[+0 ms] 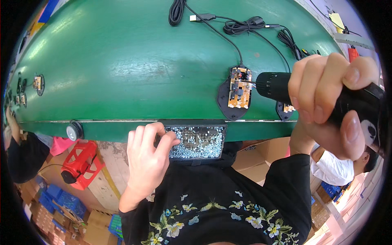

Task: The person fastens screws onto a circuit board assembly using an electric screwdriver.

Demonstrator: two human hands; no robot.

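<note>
My right hand (326, 92) is wrapped around a black electric screwdriver (272, 86). The driver's thin bit reaches left onto an orange circuit board (239, 90), which sits on a black mouse base (228, 109) with its cable running away to the back. Over the left end of a black tray (196, 122) filled with small silvery screws (196, 150), my left hand (148, 153) has its thumb and forefinger pinched together. Whatever is between those fingertips, if anything, is too small to make out.
Behind the screwdriver, another mouse base (281, 110) is partly covered. Coiled black cables (243, 26) lie at the back right of the green table (122, 57). More boards (38, 83) are at far left. A red plastic stool (83, 163) stands left; a person in white (332, 168) sits right.
</note>
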